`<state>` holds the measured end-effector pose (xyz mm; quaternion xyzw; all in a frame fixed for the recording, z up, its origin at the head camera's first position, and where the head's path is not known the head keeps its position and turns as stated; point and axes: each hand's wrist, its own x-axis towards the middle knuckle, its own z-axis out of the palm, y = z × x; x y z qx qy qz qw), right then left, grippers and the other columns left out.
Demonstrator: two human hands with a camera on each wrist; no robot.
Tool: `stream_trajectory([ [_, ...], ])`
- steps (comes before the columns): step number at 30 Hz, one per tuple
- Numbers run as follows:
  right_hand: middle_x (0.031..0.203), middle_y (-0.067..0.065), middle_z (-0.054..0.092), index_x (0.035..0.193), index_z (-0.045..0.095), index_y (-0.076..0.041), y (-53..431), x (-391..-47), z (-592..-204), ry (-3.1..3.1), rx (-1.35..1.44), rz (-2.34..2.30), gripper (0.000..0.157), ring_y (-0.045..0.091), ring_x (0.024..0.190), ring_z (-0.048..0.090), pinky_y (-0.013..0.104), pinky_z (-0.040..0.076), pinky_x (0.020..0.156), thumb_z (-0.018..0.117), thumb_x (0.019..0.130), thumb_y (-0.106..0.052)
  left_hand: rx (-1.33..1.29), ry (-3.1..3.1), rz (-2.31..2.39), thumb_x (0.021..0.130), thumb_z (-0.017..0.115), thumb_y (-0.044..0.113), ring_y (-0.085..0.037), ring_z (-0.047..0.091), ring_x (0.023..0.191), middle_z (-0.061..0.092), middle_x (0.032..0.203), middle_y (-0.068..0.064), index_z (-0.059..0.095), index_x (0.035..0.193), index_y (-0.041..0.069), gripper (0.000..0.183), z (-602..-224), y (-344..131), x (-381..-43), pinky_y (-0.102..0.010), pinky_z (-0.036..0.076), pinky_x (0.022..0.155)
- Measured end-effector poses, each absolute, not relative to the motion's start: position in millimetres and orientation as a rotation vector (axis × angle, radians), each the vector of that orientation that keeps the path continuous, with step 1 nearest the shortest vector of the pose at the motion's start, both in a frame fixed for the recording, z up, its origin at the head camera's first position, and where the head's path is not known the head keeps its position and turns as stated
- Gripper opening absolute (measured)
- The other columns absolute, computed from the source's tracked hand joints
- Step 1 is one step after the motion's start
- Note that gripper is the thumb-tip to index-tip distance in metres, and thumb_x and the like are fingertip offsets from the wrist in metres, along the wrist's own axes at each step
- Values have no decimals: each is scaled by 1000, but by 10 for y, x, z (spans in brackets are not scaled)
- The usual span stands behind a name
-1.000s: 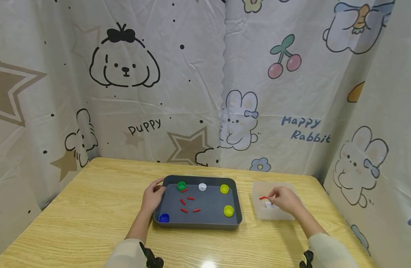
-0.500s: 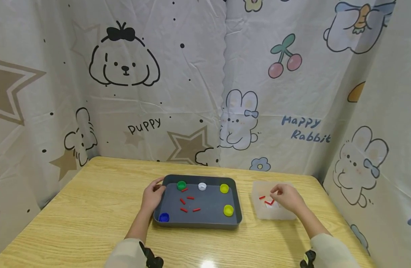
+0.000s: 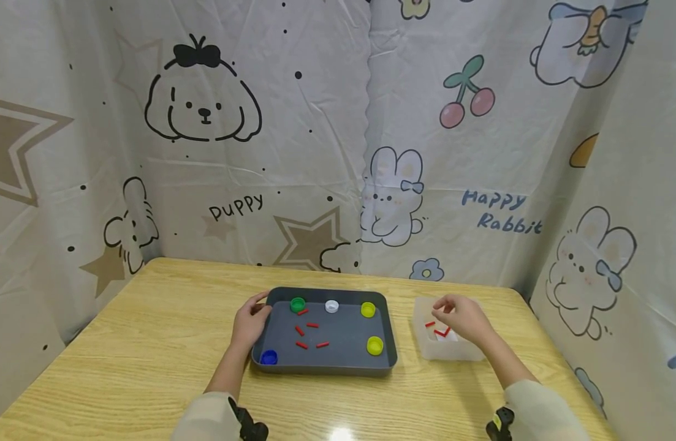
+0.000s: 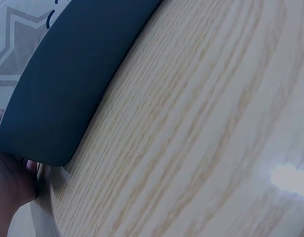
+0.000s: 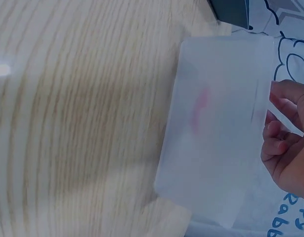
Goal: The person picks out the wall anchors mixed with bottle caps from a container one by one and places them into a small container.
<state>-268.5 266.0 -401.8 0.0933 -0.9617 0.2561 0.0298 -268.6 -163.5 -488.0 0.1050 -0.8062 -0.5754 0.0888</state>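
Observation:
My left hand (image 3: 250, 323) grips the left rim of a dark grey tray (image 3: 343, 361), thumb at the rim. In the left wrist view the hand (image 4: 13, 180) is partly cut off beside the tray's outer wall (image 4: 58, 94). Several short red sticks (image 3: 312, 325) lie scattered in the tray. My right hand (image 3: 463, 315) hovers over a translucent plastic box (image 3: 453, 351), fingers bent, nothing visible between them. A few red sticks (image 3: 429, 324) and a white piece lie in the box. The right wrist view shows the hand (image 5: 290, 143) beyond the box wall, thumb and forefinger apart.
Around the tray's inside stand a green cap (image 3: 298, 304), a white cap (image 3: 331, 306), a blue cap (image 3: 268, 357) and two yellow caps (image 3: 374, 345). Tray and box share a wooden table (image 3: 167, 343), with a gap between them. A patterned curtain (image 3: 315, 153) closes off the back and sides.
My right hand has let go of a red stick in the box, drawn back right, then moved slightly left and up. My left hand stays on the tray.

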Motion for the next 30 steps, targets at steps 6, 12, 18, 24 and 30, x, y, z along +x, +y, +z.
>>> stream_trajectory([
  [6,79,7,59,96,67,-4,2536,-2696,-3974,-2965,331,880,17,14,61,50,28,42,55,64,86,-18,312,-2397,-1717,94,52,18,-28,53,109,57,121,-19,51,134,15,41,-4877,-1637,-2685,-40,44,89],
  [12,80,6,59,96,67,-4,2416,-2678,-3955,-2955,342,922,17,13,62,51,27,42,54,65,85,-17,311,-2401,-1715,94,52,18,-28,53,109,57,121,-18,51,134,15,41,-4869,-1635,-2683,-39,44,89],
  [18,81,5,60,96,67,-5,2317,-2645,-3939,-2935,382,939,18,13,66,51,27,40,56,66,85,-18,307,-2404,-1708,94,51,18,-27,54,108,57,120,-18,51,134,14,41,-4867,-1639,-2673,-38,44,87],
  [24,82,4,61,97,68,-6,2203,-2613,-3927,-2934,429,940,20,14,67,50,27,40,57,68,84,-20,294,-2390,-1711,93,51,19,-28,55,105,58,118,-18,52,133,15,40,-4880,-1644,-2664,-35,44,83],
  [30,83,4,61,99,68,-6,2063,-2593,-3921,-2960,446,945,21,15,69,49,28,42,57,68,84,-21,265,-2350,-1700,92,52,18,-28,56,100,60,113,-18,55,130,14,39,-4863,-1634,-2643,-33,46,79],
])
